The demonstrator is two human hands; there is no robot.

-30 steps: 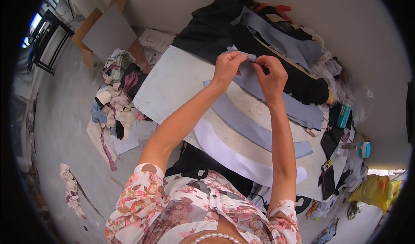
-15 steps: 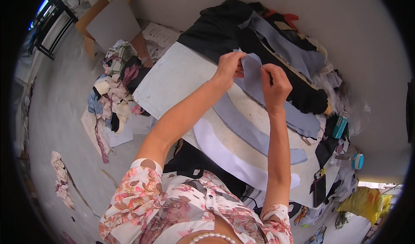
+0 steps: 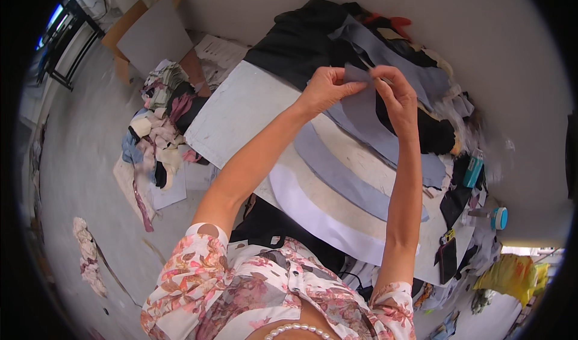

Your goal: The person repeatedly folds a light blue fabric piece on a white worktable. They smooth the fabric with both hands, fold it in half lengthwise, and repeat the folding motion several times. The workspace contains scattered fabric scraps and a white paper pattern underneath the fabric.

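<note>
Over the far part of the pale work table (image 3: pixel 220 111), I hold a blue-grey fabric strip (image 3: pixel 364 108) up between both hands. My left hand (image 3: pixel 328 90) pinches its upper end between thumb and fingers. My right hand (image 3: pixel 397 93) is closed at the same end, close to the left fingertips; motion smears the cloth there. The lower part of the strip hangs over more blue-grey cloth (image 3: pixel 428 168). Nearer to me, a curved blue-grey strip (image 3: pixel 337 171) lies flat, and beside it a curved white strip (image 3: pixel 313 210), partly covered by my right forearm.
Black fabric (image 3: pixel 289 45) and further blue-grey pieces (image 3: pixel 385 48) heap up at the back. Fabric scraps (image 3: pixel 162 129) pile at the left near a cardboard box (image 3: pixel 123 42). On the right are a phone (image 3: pixel 447 262), a turquoise box (image 3: pixel 474 171) and a blue-lidded jar (image 3: pixel 499 218).
Both hands have moved to the right and come closer together. The right hand has risen to the strip's upper end, and the strip's loop has changed shape.
</note>
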